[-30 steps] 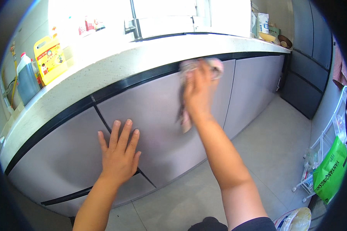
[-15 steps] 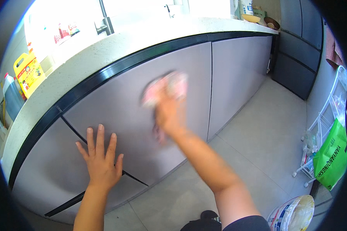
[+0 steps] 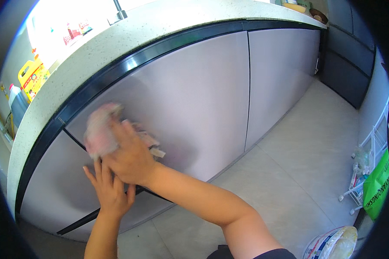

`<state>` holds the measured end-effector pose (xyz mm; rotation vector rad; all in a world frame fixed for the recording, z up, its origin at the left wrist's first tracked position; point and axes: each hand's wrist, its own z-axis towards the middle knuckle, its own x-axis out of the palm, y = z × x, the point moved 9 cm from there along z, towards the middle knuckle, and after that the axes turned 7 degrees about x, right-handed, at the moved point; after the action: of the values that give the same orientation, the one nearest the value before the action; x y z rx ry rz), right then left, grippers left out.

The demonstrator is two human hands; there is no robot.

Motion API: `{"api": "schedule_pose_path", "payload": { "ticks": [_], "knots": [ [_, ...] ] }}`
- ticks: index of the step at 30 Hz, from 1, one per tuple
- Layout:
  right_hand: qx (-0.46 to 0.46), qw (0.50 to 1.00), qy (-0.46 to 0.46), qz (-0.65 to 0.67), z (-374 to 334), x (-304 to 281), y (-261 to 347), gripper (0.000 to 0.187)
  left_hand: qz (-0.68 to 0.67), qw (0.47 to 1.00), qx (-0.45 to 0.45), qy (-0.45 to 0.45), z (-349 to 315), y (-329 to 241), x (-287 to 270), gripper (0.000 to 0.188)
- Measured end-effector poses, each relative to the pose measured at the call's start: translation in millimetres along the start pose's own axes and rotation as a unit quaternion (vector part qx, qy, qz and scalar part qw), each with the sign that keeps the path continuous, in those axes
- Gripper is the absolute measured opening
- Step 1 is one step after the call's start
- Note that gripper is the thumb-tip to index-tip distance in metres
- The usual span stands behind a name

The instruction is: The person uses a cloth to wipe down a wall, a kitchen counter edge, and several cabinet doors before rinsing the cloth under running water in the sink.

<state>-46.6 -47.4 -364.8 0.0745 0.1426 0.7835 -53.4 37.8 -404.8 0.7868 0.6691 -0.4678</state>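
A pink and white cloth (image 3: 101,131), blurred by motion, is pressed against the grey-lilac cabinet door (image 3: 203,95) near its left edge. My right hand (image 3: 132,155) grips it, with folds of the cloth showing beyond both sides of the hand. Lower down, my left hand (image 3: 112,192) lies with fingers spread on the cabinet front, beside the dark gap between the panels. My right hand crosses just above it and hides part of its fingertips.
Above the doors runs a speckled pale countertop (image 3: 160,26). A yellow package (image 3: 33,80) and a bottle of dark liquid (image 3: 18,105) stand at the left. On the right are a white wheeled rack (image 3: 367,159), a green bag (image 3: 379,185) and a white bucket (image 3: 333,244) on the tiled floor.
My right hand has swept the cloth left and down across the door, from its upper middle to just above my left hand. My left hand stays spread. The view has tilted slightly downward.
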Motion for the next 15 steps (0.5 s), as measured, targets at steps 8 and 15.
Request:
{"api": "schedule_pose_path", "payload": {
  "ticks": [8,15],
  "knots": [
    [0.197,0.933,-0.18,-0.241,32,-141,-162,0.034,0.045,0.999,0.012,0.011,-6,-3,-2,0.066],
    [0.127,0.976,-0.079,-0.16,-42,-49,-62,0.039,0.032,0.999,0.004,0.008,-15,2,0,0.069]
  ]
}}
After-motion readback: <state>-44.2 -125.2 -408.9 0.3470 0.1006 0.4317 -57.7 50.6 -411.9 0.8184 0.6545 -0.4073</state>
